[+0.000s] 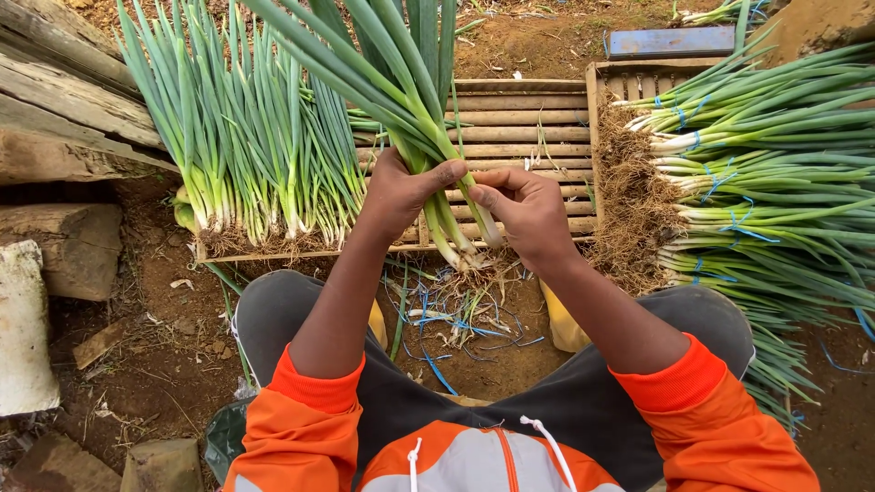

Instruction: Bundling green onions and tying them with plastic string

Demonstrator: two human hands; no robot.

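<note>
Loose scallions (251, 155) lie left of the rack (529, 118), roots toward the person. Left hand (398, 193), over the rack's near edge: fingers closed round a bunch (401, 100). Right hand (530, 214) just beside it: fingertips pinching the bunch's white stems. Tied bundles (766, 173) lie right of the rack

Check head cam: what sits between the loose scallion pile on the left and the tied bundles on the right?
In the head view, the wooden slat rack spans that gap, and both hands, left hand and right hand, grip a scallion bunch over it.
</note>
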